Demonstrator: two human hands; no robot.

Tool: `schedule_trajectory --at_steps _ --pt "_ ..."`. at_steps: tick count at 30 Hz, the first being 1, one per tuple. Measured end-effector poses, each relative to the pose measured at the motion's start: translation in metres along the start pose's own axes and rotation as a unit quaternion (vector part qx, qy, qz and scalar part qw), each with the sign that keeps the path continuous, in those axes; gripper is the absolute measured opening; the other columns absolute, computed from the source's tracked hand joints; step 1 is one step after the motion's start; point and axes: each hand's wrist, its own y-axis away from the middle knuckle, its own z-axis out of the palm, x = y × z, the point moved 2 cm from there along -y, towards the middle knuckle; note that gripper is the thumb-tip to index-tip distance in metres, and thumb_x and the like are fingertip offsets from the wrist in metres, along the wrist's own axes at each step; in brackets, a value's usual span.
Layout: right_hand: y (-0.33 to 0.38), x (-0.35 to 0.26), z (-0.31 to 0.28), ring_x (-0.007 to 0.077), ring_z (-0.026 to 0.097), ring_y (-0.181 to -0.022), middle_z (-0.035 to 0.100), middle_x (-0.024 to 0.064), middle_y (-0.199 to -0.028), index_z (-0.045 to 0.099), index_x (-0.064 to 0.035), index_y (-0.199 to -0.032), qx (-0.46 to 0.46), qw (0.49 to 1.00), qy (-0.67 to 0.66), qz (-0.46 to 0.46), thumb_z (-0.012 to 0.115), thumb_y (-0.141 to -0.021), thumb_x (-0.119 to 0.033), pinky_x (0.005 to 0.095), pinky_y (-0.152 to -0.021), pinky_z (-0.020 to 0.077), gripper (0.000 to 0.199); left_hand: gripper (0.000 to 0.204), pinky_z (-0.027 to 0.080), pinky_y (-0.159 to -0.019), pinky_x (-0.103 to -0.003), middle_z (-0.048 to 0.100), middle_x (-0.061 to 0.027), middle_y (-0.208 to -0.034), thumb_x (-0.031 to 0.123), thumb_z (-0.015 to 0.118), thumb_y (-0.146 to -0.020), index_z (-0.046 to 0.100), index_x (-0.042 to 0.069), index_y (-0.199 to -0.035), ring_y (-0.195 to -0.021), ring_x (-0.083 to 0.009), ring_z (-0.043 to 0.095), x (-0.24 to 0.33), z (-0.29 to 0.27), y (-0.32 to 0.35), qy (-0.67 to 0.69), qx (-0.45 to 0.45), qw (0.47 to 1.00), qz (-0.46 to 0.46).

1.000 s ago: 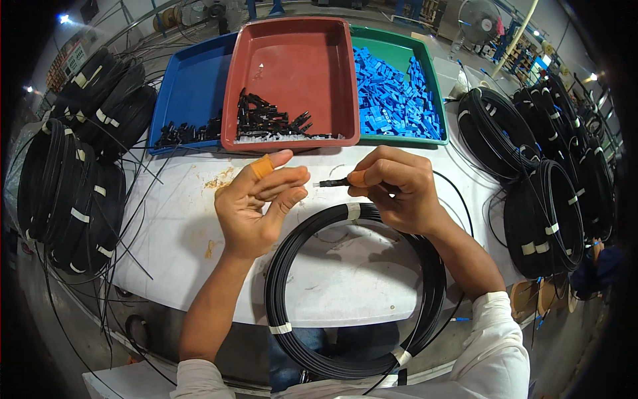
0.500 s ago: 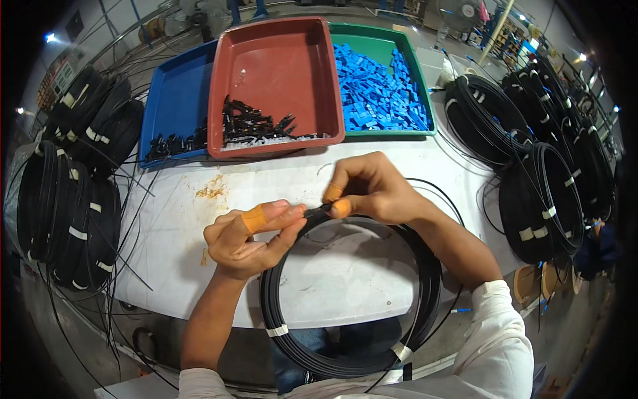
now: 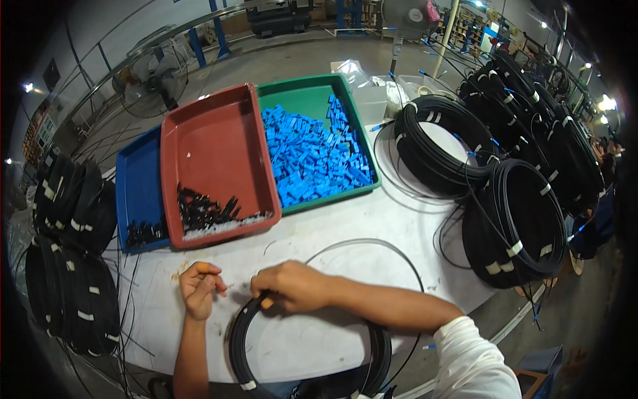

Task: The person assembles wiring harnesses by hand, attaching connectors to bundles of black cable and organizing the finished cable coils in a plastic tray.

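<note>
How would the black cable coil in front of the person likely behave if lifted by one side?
The black cable coil would probably sag yet keep its ring, since white ties bind its thin strands. The right hand presses its top, so it may spring slightly. The loose loop would likely trail.

The hands have parted: left hand (image 3: 201,287) now clear of the cable coil (image 3: 307,352).

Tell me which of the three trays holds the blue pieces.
The green tray, rightmost of the three; the red tray and blue tray hold black parts.
</note>
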Motion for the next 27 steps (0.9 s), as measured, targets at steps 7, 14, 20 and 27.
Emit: schedule_trajectory --at_steps 7,14,20,27 --pt "0.002 0.001 0.003 0.037 0.066 -0.082 0.064 0.0111 -0.091 0.056 -0.0069 -0.102 -0.011 1.0 0.023 -0.01 0.07 -0.079 -0.008 0.0485 -0.066 0.0526 0.027 0.013 0.053 -0.07 -0.037 0.072 -0.0133 -0.09 0.002 0.068 -0.085 0.073 0.002 -0.096 -0.077 -0.0272 0.068 0.049 0.08 -0.145 -0.444 -0.151 0.866 0.175" --pt "0.003 0.0 0.002 0.0391 0.066 -0.082 0.064 0.0132 -0.091 0.054 -0.0047 -0.099 -0.004 1.0 -0.007 0.0 0.069 -0.081 -0.008 0.0495 -0.066 0.0521 0.024 0.013 0.053 -0.077 -0.046 0.071 -0.0104 -0.092 0.016 0.073 -0.085 0.076 0.006 -0.093 -0.087 -0.0328 0.066 -0.011 0.185 -0.265 -0.609 -0.16 0.719 0.294" --pt "0.002 -0.001 0.004 0.0388 0.067 -0.082 0.064 0.0141 -0.092 0.055 -0.0034 -0.099 -0.003 1.0 0.016 0.001 0.07 -0.081 -0.008 0.0502 -0.068 0.0518 0.024 0.016 0.055 -0.078 -0.046 0.071 -0.0093 -0.092 0.022 0.083 -0.076 0.078 0.01 -0.084 -0.092 -0.0311 0.068 -0.021 0.198 -0.284 -0.625 -0.084 0.767 0.115" --pt "0.002 -0.003 0.003 0.039 0.067 -0.082 0.065 0.0144 -0.09 0.056 -0.0039 -0.097 0.007 1.0 0.021 -0.008 0.069 -0.081 -0.009 0.0503 -0.068 0.0518 0.022 0.027 0.059 -0.076 -0.043 0.076 -0.0135 -0.093 0.006 0.077 -0.06 0.082 0.012 -0.087 -0.089 -0.0328 0.074 -0.021 0.207 -0.288 -0.621 -0.094 0.774 0.077"
